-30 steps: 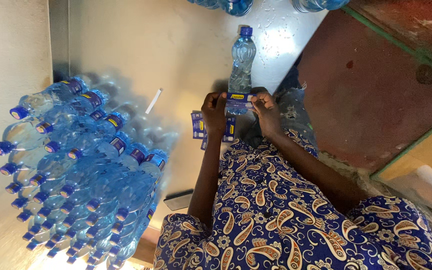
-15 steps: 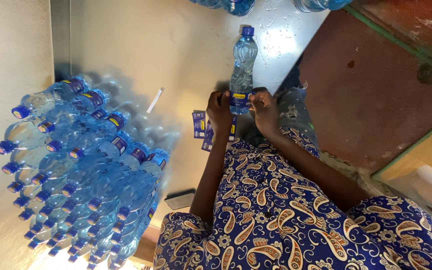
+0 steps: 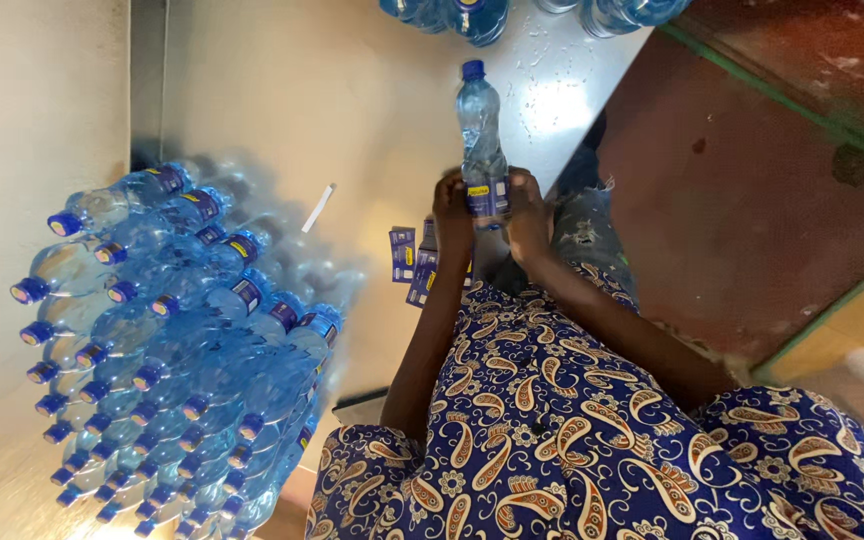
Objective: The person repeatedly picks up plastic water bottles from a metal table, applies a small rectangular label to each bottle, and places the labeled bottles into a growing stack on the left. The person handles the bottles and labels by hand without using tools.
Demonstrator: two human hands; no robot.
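Holding the water bottle upright over the pale table, we are pressing a blue label around its lower body, left hand and right hand curled closed on it; smoothing the label flat seems the remaining work, spare labels lying just beside.

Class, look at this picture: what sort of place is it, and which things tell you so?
Probably a small water-bottling or labelling workroom. A large stack of blue-capped clear plastic bottles lies at one side, loose blue paper labels lie nearby, and both hands press a label onto one clear plastic bottle.
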